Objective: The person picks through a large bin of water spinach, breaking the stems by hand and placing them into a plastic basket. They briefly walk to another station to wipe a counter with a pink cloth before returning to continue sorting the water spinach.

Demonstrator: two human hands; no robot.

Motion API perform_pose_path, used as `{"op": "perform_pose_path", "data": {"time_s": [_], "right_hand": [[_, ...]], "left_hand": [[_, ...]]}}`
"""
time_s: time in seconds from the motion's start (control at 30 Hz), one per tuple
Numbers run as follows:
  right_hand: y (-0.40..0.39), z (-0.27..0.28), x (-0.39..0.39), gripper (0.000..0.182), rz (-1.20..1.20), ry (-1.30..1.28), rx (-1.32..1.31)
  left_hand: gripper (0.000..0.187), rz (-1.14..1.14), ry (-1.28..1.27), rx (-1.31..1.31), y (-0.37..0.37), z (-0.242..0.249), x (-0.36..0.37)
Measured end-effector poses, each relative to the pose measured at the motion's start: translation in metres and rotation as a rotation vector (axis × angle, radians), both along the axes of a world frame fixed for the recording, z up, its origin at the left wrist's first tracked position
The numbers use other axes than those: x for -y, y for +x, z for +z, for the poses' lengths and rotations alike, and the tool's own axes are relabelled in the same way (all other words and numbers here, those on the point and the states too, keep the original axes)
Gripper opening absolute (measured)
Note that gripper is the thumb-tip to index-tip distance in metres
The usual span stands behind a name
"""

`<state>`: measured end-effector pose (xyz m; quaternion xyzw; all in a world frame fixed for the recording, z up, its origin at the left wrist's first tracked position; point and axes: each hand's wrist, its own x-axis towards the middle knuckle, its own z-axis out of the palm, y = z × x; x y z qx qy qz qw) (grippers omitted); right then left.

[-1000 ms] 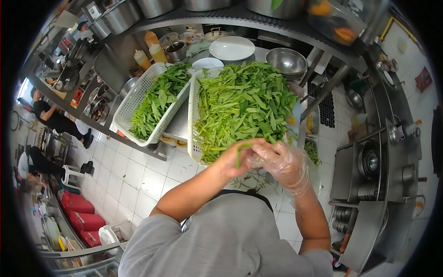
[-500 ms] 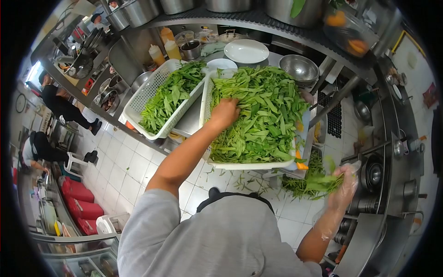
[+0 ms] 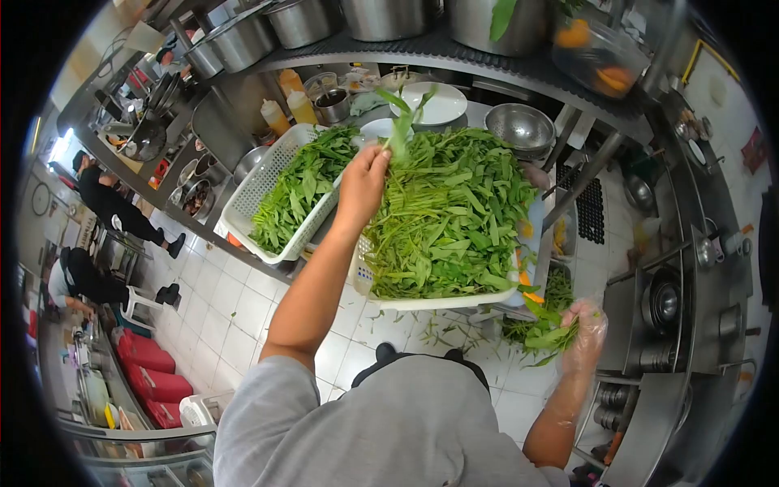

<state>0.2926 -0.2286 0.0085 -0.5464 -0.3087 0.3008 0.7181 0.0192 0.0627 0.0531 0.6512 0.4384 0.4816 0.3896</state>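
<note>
My bare left hand (image 3: pixel 363 185) is raised over the left edge of a white plastic basket (image 3: pixel 442 303) heaped with water spinach (image 3: pixel 454 203). Thumb and fingers pinch a sprig of water spinach (image 3: pixel 402 134), its blurred leaves pointing up. Lower right, my right hand (image 3: pixel 586 329) wears a clear plastic glove and is closed around a bunch of water spinach (image 3: pixel 553 337). More cut greens lie beneath that bunch, partly hidden by it. A second white perforated basket (image 3: pixel 264 183), holding more of the leafy stalks, stands on the left.
Behind the baskets are a white oval plate (image 3: pixel 438 104), a steel colander (image 3: pixel 521 130) and sauce bottles (image 3: pixel 276 118). Large pots (image 3: pixel 381 18) line the shelf above. Leaf scraps lie on the tiled floor (image 3: pixel 247 284). Two people (image 3: pixel 118 199) work at the far left.
My left hand has risen out of the heap and moved up and left, now with a sprig. My right hand, still gripping its bunch, has shifted slightly left and down.
</note>
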Motion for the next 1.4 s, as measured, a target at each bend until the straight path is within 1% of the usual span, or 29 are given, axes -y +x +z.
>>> {"op": "perform_pose_path", "data": {"time_s": [0.03, 0.1, 0.17, 0.2, 0.23, 0.3, 0.33, 0.37, 0.43, 0.5, 0.57, 0.63, 0.73, 0.77, 0.83, 0.87, 0.93, 0.97, 1.0, 1.03, 1.07, 1.1, 1.13, 1.17, 1.2, 1.23, 1.3, 1.37, 1.4], "right_hand": [[-0.001, -0.001, -0.002, 0.029, 0.033, -0.016, -0.015], [-0.005, 0.001, -0.006, 0.028, 0.055, -0.027, -0.027], [-0.017, 0.012, -0.012, 0.026, 0.153, -0.121, -0.117], [-0.019, 0.022, -0.015, 0.02, 0.198, -0.244, -0.082], [-0.024, 0.025, -0.021, 0.02, 0.19, -0.247, -0.085], [-0.04, 0.028, -0.032, 0.015, 0.152, -0.263, 0.388], [-0.045, 0.032, -0.036, 0.012, 0.186, -0.171, 0.504], [-0.051, 0.036, -0.041, 0.012, 0.175, -0.173, 0.503], [-0.064, 0.045, -0.053, 0.009, 0.297, -0.018, 0.802], [-0.068, 0.061, -0.068, 0.02, 0.223, 0.269, 1.454], [-0.081, 0.07, -0.081, 0.026, 0.16, 0.235, 1.286], [-0.08, 0.079, -0.093, 0.027, 0.11, 0.165, 1.331], [-0.066, 0.072, -0.102, 0.018, 0.088, 0.109, 1.577], [-0.059, 0.059, -0.101, 0.018, 0.095, 0.11, 1.581], [-0.046, 0.038, -0.094, 0.01, 0.074, -0.005, 1.557], [-0.039, 0.039, -0.087, 0.009, 0.122, -0.167, 1.598], [-0.015, 0.034, -0.081, 0.012, 0.01, -0.063, 1.204], [0.009, 0.023, -0.074, 0.015, -0.052, -0.236, 0.757], [0.029, 0.039, -0.069, 0.019, -0.114, -0.414, 0.594], [0.06, 0.031, -0.055, 0.023, -0.259, -0.307, 0.696], [0.088, 0.031, -0.038, 0.027, -0.292, -0.306, 0.553], [0.114, 0.022, -0.022, 0.028, -0.326, -0.132, 0.617], [0.124, 0.022, -0.004, 0.03, -0.418, -0.174, 0.539], [0.135, 0.025, 0.017, 0.031, -0.514, -0.216, 0.462], [0.156, 0.019, 0.041, 0.032, -0.548, -0.245, 0.562], [0.17, 0.013, 0.063, 0.033, -0.587, -0.274, 0.661], [0.149, 0.021, 0.091, 0.033, -0.646, -0.269, 0.658], [0.153, -0.005, 0.118, 0.032, -0.65, -0.116, 0.69], [0.133, -0.001, 0.116, 0.03, -0.666, -0.052, 0.379]], "left_hand": [[0.023, 0.013, 0.0, 0.001, -0.002, -0.005, 0.002], [0.026, -0.022, -0.123, 0.082, 0.0, -0.015, 0.014], [0.021, -0.132, -0.346, 0.225, -0.001, -0.021, 0.025], [0.021, -0.14, -0.348, 0.223, 0.0, -0.022, 0.03], [0.022, -0.175, -0.407, 0.271, 0.0, -0.023, 0.035], [0.022, -0.219, -0.472, 0.314, 0.003, -0.027, 0.043], [0.023, -0.223, -0.442, 0.295, 0.005, -0.03, 0.047], [0.024, -0.227, -0.411, 0.279, 0.008, -0.032, 0.05], [0.023, -0.214, -0.405, 0.222, 0.013, -0.03, 0.06], [0.024, -0.143, -0.203, 0.009, 0.02, -0.033, 0.067], [0.023, -0.172, -0.224, -0.002, 0.029, -0.028, 0.079], [0.02, -0.264, -0.031, -0.071, 0.038, -0.028, 0.09], [0.016, -0.389, 0.027, -0.086, 0.056, -0.023, 0.109], [0.014, -0.451, 0.061, -0.108, 0.061, -0.023, 0.113], [0.013, -0.492, 0.071, -0.11, 0.078, -0.028, 0.121], [0.013, -0.522, 0.078, -0.097, 0.088, -0.029, 0.127], [0.012, -0.587, 0.15, -0.063, 0.111, -0.031, 0.141], [0.012, -0.626, 0.217, -0.043, 0.126, -0.033, 0.149], [0.013, -0.653, 0.246, -0.028, 0.144, -0.036, 0.157], [0.016, -0.68, 0.276, -0.014, 0.162, -0.037, 0.161], [0.02, -0.679, 0.249, 0.003, 0.178, -0.031, 0.166], [0.025, -0.68, 0.217, 0.018, 0.189, -0.027, 0.171], [0.025, -0.66, 0.205, 0.011, 0.199, -0.036, 0.173], [0.028, -0.561, 0.327, -0.037, 0.209, -0.05, 0.174], [0.031, -0.461, 0.451, -0.084, 0.214, -0.058, 0.174], [0.031, -0.453, 0.447, -0.091, 0.206, -0.057, 0.168], [0.028, -0.628, 0.381, -0.159, 0.163, -0.049, 0.144], [0.029, -0.57, 0.547, -0.311, 0.115, -0.061, 0.096], [0.028, -0.48, 0.542, -0.507, 0.092, -0.055, 0.071]]}}
